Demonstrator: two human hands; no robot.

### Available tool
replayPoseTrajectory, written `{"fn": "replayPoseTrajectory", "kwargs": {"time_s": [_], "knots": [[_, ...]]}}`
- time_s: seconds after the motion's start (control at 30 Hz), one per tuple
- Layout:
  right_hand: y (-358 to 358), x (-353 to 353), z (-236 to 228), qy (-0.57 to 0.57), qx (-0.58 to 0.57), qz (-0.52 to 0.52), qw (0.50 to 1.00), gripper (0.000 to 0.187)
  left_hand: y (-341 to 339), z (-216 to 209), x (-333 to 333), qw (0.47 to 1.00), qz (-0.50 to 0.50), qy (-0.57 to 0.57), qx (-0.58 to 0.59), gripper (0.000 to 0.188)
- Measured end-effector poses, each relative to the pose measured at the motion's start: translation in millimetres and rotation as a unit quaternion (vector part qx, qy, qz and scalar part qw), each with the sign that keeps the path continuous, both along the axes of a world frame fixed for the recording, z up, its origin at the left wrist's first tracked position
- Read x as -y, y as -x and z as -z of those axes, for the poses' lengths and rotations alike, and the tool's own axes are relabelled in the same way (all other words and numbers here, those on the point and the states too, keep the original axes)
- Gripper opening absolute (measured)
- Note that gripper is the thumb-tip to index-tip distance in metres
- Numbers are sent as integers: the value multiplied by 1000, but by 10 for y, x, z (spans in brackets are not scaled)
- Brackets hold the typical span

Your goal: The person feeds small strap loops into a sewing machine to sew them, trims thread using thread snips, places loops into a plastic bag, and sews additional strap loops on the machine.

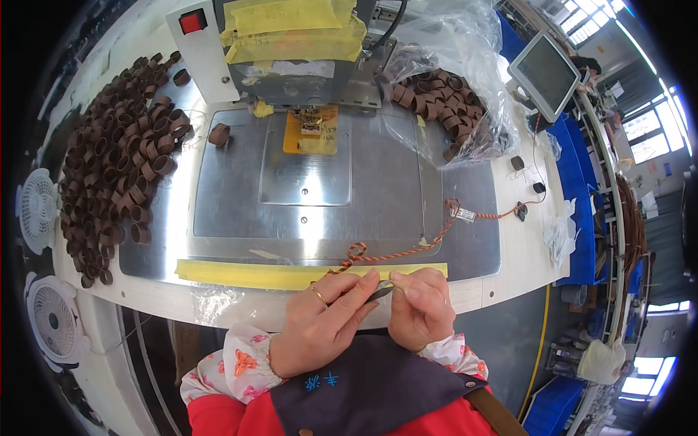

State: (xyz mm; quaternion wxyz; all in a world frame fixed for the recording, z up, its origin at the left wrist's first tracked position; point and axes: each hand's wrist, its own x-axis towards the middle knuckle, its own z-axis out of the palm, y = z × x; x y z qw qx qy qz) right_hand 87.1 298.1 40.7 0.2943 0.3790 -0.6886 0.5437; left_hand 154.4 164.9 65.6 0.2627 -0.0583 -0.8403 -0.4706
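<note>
Both my hands meet above the front edge of the sewing machine table. My left hand (323, 323) is closed round a slim dark tool (380, 291), perhaps thread snips; the fingers hide most of it. A twisted orange and black cord (400, 254) runs from beside my left fingers over the metal plate to the right. My right hand (422, 309) pinches at the tool's tip. Whatever lies between those fingertips is too small to name. Just beyond my hands a yellow tape strip (240, 273) lies along the table edge.
The sewing machine (291, 73) stands at the back, with an orange plate (291, 138) under its needle. One brown loop (219, 134) lies left of it. Many brown loops (116, 160) are heaped at far left, others in a clear plastic bag (472, 65). Two white fans (54, 320) stand left.
</note>
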Motion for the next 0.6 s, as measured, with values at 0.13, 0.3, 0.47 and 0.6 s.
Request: {"fn": "replayPoseTrajectory", "kwargs": {"time_s": [0.13,0.3,0.47,0.6], "knots": [[22,-23,19,-17,-18,-15,1000,30,30,19,6,1000,-7,5,-15,38],[29,-23,26,-12,-31,-8,999,31,36,19,-5,1000,1,-16,-7,38],[-37,33,15,35,45,-11,998,28,44,54,3,1000,-2,-6,-26,38],[-55,47,17,70,106,-23,992,26,73,70,10,997,-18,39,-64,38]]}}
